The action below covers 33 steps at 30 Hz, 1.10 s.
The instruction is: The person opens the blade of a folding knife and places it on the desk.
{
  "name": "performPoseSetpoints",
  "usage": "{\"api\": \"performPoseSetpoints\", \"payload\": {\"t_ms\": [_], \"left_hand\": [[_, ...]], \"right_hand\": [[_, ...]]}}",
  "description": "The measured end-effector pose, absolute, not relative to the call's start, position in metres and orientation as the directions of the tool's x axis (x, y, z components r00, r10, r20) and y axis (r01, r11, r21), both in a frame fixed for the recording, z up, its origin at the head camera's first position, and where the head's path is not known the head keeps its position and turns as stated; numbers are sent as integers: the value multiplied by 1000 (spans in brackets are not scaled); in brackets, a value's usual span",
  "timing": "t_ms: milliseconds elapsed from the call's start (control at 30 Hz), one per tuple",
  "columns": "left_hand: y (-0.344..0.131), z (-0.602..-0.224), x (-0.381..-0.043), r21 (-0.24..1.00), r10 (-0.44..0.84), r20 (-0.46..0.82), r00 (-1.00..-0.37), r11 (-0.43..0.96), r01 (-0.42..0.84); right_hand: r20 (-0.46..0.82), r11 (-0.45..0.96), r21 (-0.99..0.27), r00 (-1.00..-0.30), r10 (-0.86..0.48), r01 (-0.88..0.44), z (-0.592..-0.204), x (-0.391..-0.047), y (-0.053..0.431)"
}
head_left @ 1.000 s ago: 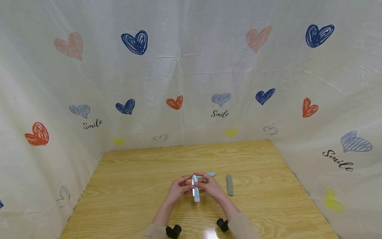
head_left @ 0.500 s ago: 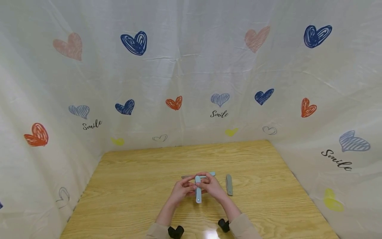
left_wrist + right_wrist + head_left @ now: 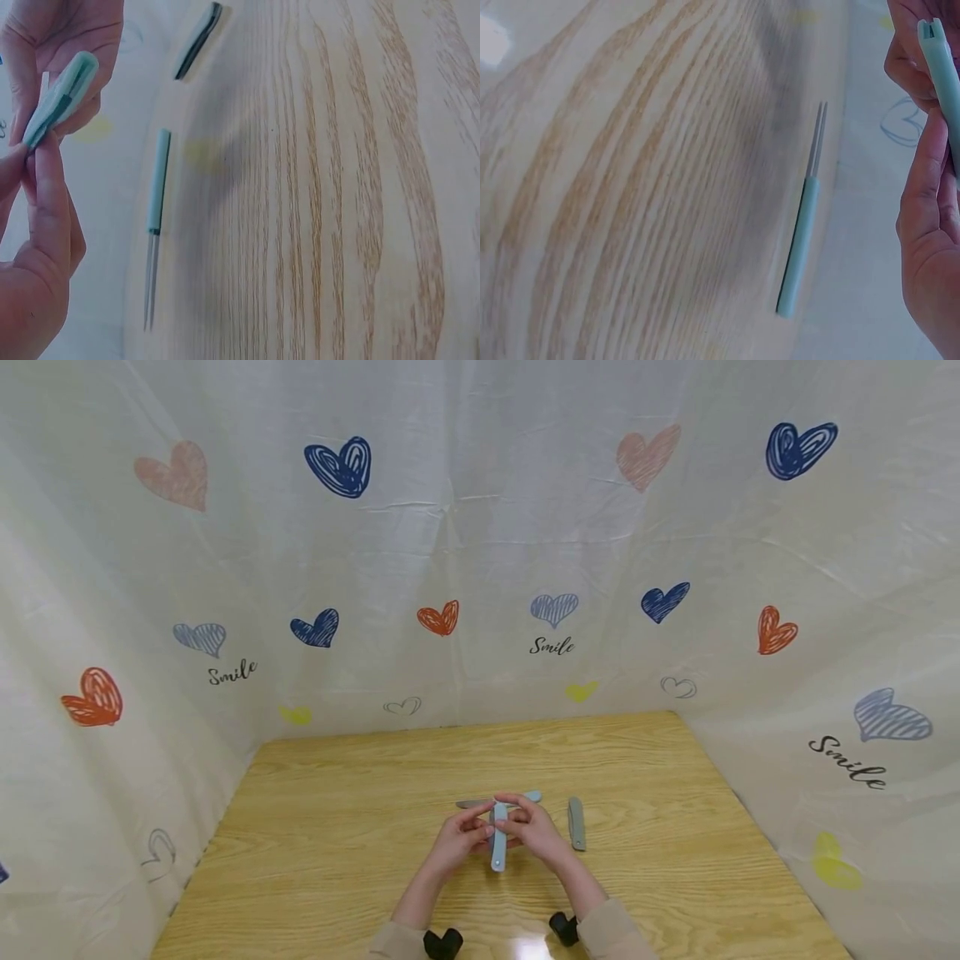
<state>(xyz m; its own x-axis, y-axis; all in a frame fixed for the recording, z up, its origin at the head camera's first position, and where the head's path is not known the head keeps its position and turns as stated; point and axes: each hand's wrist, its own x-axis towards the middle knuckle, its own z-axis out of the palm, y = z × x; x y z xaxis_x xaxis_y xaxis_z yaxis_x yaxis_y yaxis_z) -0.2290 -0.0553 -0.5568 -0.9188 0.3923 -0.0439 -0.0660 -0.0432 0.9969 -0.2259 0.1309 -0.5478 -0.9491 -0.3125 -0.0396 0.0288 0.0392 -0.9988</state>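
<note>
The left hand [image 3: 454, 843] and the right hand [image 3: 538, 833] hold together a light blue folding knife [image 3: 498, 853] above the surface [image 3: 337, 835]. The fingers of both hands are pinching it from two sides and cover its middle; whether its blade is fully inside, one cannot tell. Behind them lies an open knife [image 3: 533, 796], in the head view partly hidden by the hands. To the right, near, lies a grey-green knife [image 3: 577, 824]. In the right wrist view, the held knife is cut off by the edge.
</note>
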Motion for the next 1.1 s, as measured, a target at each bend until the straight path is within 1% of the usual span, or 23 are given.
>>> {"api": "performPoseSetpoints", "payload": {"t_ms": [167, 367, 567, 800, 1100], "left_hand": [[-52, -558, -227, 1000, 380, -12, -925, -18, -21], [-49, -558, -224, 1000, 364, -3, -931, 4, -1], [-46, -559, -223, 1000, 338, -4, -941, -1, -5], [-47, -564, -224, 1000, 302, -25, -953, 2, -26], [-47, -557, -218, 1000, 273, -18, -962, -3, -19]], "right_hand": [[-46, 36, -999, -955, -292, 37, -547, -224, 130], [-65, 39, -998, -960, -272, 56, -542, -221, 129], [-64, 34, -998, -970, -236, 58, -550, -220, 128], [-53, 17, -999, -972, -228, 50, -558, -221, 126], [-58, 11, -998, -976, -210, 57, -558, -221, 124]]}}
